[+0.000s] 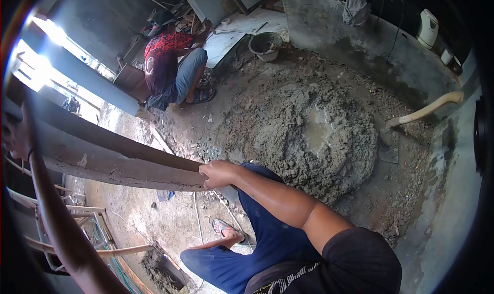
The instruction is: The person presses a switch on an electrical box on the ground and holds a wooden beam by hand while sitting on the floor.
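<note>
A long grey plank-like piece (123, 162), its edge crusted with mortar, slants across the left half of the view. My right hand (218, 174) is closed round its near end, with the fingertips partly hidden. At the dark left border, my left hand (19, 137) grips the piece farther along; some of its fingers are lost in shadow. To the right of my legs lies a broad mound of wet mortar (272, 134) with a pool of water (317, 129) in its hollow.
A co-worker (167, 62) crouches by white boards (226, 44) at the back. Near them stands a bucket (266, 47). A hoe (424, 109) rests beside the mound, its handle against the right wall. Wooden poles (126, 251) and a pit (163, 268) lie at lower left.
</note>
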Available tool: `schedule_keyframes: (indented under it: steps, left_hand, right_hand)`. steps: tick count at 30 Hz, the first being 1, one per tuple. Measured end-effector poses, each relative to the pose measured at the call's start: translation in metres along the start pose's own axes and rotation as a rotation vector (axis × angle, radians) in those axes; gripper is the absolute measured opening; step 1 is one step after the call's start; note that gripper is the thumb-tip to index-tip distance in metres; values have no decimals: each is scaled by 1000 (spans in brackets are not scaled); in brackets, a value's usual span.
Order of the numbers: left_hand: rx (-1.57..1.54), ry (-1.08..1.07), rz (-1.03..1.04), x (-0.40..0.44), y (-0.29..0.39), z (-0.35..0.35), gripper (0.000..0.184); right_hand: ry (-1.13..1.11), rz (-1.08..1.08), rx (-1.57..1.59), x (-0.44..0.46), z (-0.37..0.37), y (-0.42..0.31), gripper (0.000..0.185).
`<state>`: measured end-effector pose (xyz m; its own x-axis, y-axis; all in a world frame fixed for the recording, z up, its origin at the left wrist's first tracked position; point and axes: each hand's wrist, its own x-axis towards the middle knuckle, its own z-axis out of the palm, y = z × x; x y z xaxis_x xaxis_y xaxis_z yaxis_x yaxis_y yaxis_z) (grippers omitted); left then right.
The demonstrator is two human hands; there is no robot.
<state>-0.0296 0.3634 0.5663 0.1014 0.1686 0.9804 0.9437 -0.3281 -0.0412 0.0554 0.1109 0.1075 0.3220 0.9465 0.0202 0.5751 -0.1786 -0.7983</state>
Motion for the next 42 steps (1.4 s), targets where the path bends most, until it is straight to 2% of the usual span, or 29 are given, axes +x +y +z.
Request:
schedule_keyframes:
  steps: [5, 10, 14, 19, 26, 31, 32, 34, 39, 42]
  left_hand:
    - [-15, 111, 33, 5, -11, 19, 94]
    - [-96, 385, 95, 19, -27, 60, 93]
    - [-116, 484, 133, 24, -39, 76, 93]
    - [-130, 411, 114, 16, -32, 66, 96]
    - [-118, 391, 72, 9, -22, 47, 89]
    - [-79, 422, 87, 14, -30, 61, 86]
    - [44, 387, 54, 20, -34, 69, 87]
    - [79, 323, 52, 32, -48, 89, 88]
    - [52, 132, 36, 5, -18, 21, 92]
    - [-23, 44, 14, -2, -5, -5, 92]
  right_hand:
    - [3, 0, 6, 2, 1, 4, 40]
    - [-45, 13, -15, 1, -3, 1, 45]
    - [-13, -14, 12, 3, 2, 7, 41]
    - [-17, -3, 10, 2, 2, 8, 41]
    - [-18, -13, 27, 3, 1, 10, 44]
    - [-23, -2, 11, 0, -3, 5, 45]
    - [-27, 2, 16, 1, -3, 6, 45]
    - [-6, 17, 37, 0, -1, 4, 46]
    - [-72, 13, -5, 7, 8, 10, 41]
    - [-2, -26, -41, 4, 5, 4, 33]
